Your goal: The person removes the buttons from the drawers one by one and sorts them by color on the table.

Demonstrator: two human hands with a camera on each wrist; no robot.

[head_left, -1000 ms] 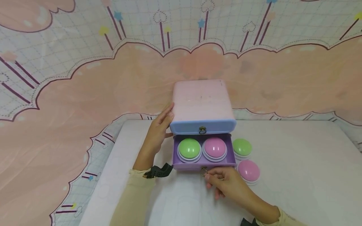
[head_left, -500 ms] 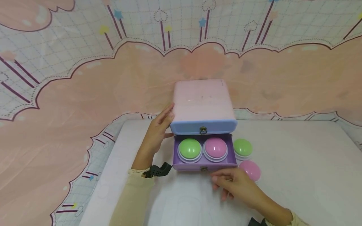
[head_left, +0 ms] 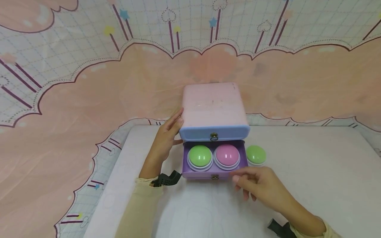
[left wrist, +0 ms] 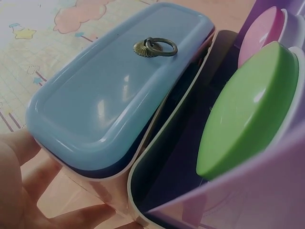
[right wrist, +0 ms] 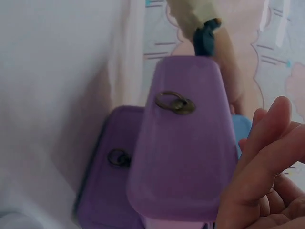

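Observation:
A small pink drawer box (head_left: 212, 105) has a blue top drawer (head_left: 196, 134) with a ring pull, pushed in. Below it a purple drawer (head_left: 197, 176) is pulled out. It holds a green dome (head_left: 200, 156) and a pink dome (head_left: 227, 155), each on a white round base. My left hand (head_left: 163, 140) rests against the box's left side, fingers fairly straight. At the drawer's front right corner is my right hand (head_left: 263, 185), loosely bent and holding nothing; whether its fingertips touch the drawer I cannot tell.
Another green dome (head_left: 256, 154) stands on the white table (head_left: 321, 172), right of the drawer. The right wrist view shows a second purple drawer front (right wrist: 102, 191) with a ring pull, behind the pulled-out one. A patterned cloth (head_left: 134, 86) hangs behind.
My right hand has let go of the drawer's ring pull and moved right along the drawer front, now covering the pink dome on the table. The left hand stays put.

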